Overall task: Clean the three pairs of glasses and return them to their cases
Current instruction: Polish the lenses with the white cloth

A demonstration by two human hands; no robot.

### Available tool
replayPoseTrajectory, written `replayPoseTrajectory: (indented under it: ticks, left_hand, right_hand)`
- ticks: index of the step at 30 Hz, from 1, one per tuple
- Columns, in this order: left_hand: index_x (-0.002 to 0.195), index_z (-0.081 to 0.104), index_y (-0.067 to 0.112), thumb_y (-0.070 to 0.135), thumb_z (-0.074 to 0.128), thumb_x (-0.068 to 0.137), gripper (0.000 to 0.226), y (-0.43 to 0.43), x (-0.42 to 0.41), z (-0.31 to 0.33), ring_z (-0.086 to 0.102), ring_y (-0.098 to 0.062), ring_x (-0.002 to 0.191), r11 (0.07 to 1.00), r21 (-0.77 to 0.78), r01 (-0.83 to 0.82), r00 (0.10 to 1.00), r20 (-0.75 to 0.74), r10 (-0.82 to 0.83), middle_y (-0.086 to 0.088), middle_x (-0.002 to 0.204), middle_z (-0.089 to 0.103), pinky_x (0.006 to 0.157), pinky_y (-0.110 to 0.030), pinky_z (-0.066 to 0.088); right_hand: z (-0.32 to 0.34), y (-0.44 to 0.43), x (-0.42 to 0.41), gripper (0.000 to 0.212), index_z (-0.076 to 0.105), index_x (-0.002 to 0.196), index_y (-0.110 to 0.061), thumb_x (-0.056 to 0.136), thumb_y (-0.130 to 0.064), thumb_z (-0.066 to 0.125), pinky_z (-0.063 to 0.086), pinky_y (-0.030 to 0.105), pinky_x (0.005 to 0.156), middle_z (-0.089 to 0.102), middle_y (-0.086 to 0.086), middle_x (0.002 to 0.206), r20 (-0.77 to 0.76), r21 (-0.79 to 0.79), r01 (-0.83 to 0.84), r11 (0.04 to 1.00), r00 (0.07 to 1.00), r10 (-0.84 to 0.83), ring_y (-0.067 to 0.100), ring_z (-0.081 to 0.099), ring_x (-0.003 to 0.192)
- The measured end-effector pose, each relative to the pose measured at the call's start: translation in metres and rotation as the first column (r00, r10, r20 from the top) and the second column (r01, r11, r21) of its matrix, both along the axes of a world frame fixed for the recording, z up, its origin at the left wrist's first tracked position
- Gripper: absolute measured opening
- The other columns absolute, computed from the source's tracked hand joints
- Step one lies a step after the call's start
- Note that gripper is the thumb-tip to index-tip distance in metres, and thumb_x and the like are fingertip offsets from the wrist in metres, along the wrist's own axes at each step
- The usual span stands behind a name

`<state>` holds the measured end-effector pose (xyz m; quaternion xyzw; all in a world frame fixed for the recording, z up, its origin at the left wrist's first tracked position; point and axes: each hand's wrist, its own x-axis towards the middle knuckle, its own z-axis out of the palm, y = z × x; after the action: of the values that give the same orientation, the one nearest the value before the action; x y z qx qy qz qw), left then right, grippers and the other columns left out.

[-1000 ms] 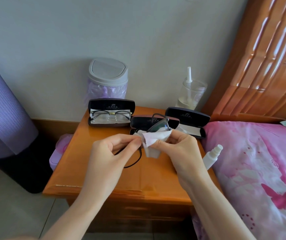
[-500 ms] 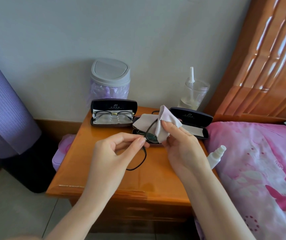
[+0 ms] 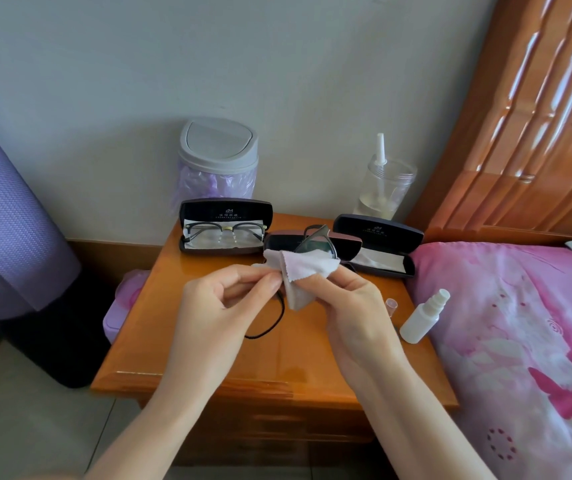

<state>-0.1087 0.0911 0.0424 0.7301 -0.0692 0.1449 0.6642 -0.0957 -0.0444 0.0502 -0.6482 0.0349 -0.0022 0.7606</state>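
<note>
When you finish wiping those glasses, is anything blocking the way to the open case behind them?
Nothing visible blocks it. The glasses, held in both hands with the cloth, sit right in front of the middle case, which is open. Its inside is mostly hidden behind the cloth, so I cannot tell if it is empty.

I see both my forearms come up from the bottom edge and meet in the middle. My left hand [image 3: 220,299] is turned palm to the right, its thumb and forefinger pinched together at the tips, other fingers curled below the pinch. My right hand [image 3: 350,303] faces it, fingers bent and closed around a cloth [image 3: 303,271], very near the left fingertips.
</note>
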Motion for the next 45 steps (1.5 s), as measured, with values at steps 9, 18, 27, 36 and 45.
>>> replayPoseTrajectory:
  ticks: [9,18,27,36,45]
  left_hand:
    - [0.079,0.071,0.026,0.014,0.065,0.084,0.014,-0.002,0.001,-0.002,0.068,0.006,0.078,1.000,0.001,0.019,1.000,0.012,-0.019,0.018,0.074,0.073,0.068,-0.003,0.046]
    - [0.081,0.070,0.031,0.016,0.067,0.082,0.015,0.001,0.002,-0.002,0.067,0.007,0.079,1.000,0.000,-0.022,1.000,0.006,0.022,0.021,0.075,0.072,0.066,-0.001,0.045]
    - [0.084,0.074,0.019,0.015,0.066,0.084,0.009,0.000,0.002,-0.002,0.069,0.002,0.079,1.000,0.006,0.015,1.000,0.012,-0.015,0.013,0.077,0.075,0.070,-0.004,0.047]
    - [0.083,0.073,0.019,0.015,0.065,0.083,0.009,-0.001,0.003,-0.004,0.069,0.003,0.080,1.000,0.023,0.011,1.000,0.023,-0.012,0.013,0.077,0.074,0.071,-0.004,0.047]
    - [0.085,0.071,0.031,0.021,0.068,0.080,0.011,0.001,0.000,-0.003,0.067,0.007,0.082,0.998,0.050,-0.039,0.999,0.006,0.039,0.022,0.080,0.072,0.067,-0.002,0.046]
  right_hand:
    - [0.009,0.002,0.011,0.010,0.072,0.080,-0.016,0.084,-0.014,0.063,0.044,0.022,0.067,0.072,0.001,0.082,-0.097,0.236,0.140,0.961,0.988,-0.120,0.014,0.063,0.079]
    - [0.008,0.010,-0.007,0.018,0.076,0.076,-0.020,0.085,-0.014,0.061,0.044,0.020,0.077,0.074,-0.006,0.076,0.015,-0.022,0.004,1.000,1.000,-0.003,-0.001,0.064,0.077]
    - [0.012,0.008,0.000,0.013,0.075,0.081,-0.014,0.085,-0.015,0.063,0.046,0.022,0.076,0.072,-0.002,0.075,-0.011,0.035,0.060,0.998,0.998,-0.059,0.006,0.064,0.076]
    - [0.015,0.009,0.006,0.016,0.074,0.079,-0.015,0.087,-0.018,0.060,0.047,0.022,0.074,0.072,-0.003,0.074,-0.031,0.146,0.151,0.978,0.988,-0.148,0.009,0.063,0.077]
    - [0.004,0.013,-0.006,0.013,0.075,0.085,-0.015,0.083,-0.014,0.063,0.047,0.005,0.066,0.074,-0.003,0.078,0.046,-0.022,0.028,0.999,0.999,-0.027,-0.002,0.063,0.076]
